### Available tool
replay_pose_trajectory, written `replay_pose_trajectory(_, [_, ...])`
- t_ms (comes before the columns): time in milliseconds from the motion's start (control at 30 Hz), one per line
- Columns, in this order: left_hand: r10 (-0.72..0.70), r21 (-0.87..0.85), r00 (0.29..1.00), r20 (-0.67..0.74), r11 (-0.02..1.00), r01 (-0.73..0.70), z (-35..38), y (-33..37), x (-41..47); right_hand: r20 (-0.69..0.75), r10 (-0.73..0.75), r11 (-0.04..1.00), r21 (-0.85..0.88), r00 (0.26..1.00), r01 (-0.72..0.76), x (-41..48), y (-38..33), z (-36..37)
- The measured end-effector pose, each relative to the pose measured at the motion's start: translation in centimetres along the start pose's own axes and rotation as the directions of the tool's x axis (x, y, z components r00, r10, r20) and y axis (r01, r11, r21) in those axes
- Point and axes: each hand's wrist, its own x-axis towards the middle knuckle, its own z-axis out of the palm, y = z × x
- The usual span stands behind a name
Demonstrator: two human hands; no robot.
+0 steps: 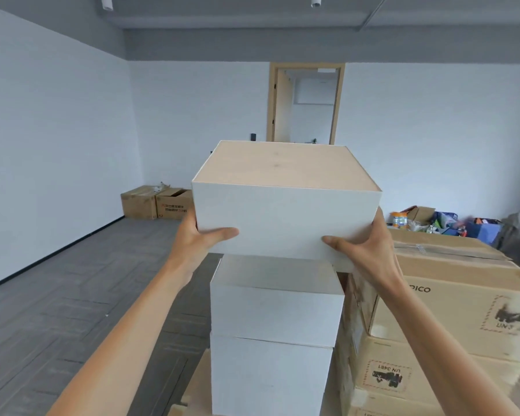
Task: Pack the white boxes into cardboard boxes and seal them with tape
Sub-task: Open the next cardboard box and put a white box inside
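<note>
I hold a white box (285,205) with a pale top in front of me, lifted clear above a stack. My left hand (201,238) grips its lower left corner, thumb across the front face. My right hand (364,244) grips the lower right corner the same way. Directly under it stand two more white boxes, the upper white box (276,298) on the lower white box (270,376). To the right are stacked cardboard boxes (451,295) with taped tops and printed labels.
Two brown cartons (156,202) sit on the grey floor against the far wall at left. A heap of bags and bottles (433,220) lies at the far right. An open doorway (306,106) is straight ahead. A cardboard flap (195,385) shows at the bottom.
</note>
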Motion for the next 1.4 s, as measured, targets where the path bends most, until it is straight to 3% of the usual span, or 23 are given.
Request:
replay_pose_trajectory(167, [0.144,-0.075,0.987,0.066,0.987,-0.139,1.8,4.6,0.0,-0.131,-0.042,0.999,0.005,0.990,0.043,-0.1,-3.6,-3.2])
replay_pose_trajectory(367, [0.226,-0.210,0.961,0.159,0.959,-0.191,7.4,6.8,-2.8,-0.278,-0.102,0.991,-0.117,0.955,0.071,-3.2,-5.8,-10.7])
replay_pose_trajectory(800, [0.338,-0.302,0.845,0.414,0.927,-0.223,33.4,8.4,-15.2,-0.511,-0.133,0.941,-0.334,0.849,-0.054,-16.2,-2.9,-37.8])
replay_pose_trajectory(900, [0.320,-0.285,0.820,0.475,0.937,-0.201,41.1,7.1,-19.7,-0.540,-0.113,0.917,-0.380,0.834,-0.122,-20.3,0.2,-45.7])
replay_pose_trajectory(1067, [0.168,-0.173,0.819,0.549,0.981,-0.086,51.8,2.9,-27.3,-0.524,0.016,0.890,-0.381,0.852,-0.251,-25.1,6.6,-56.7])
replay_pose_trajectory(1400, [-0.066,0.002,0.886,0.460,0.997,0.074,59.8,-5.3,-35.3,-0.271,0.254,0.836,-0.421,0.929,-0.351,-26.1,18.2,-63.6])
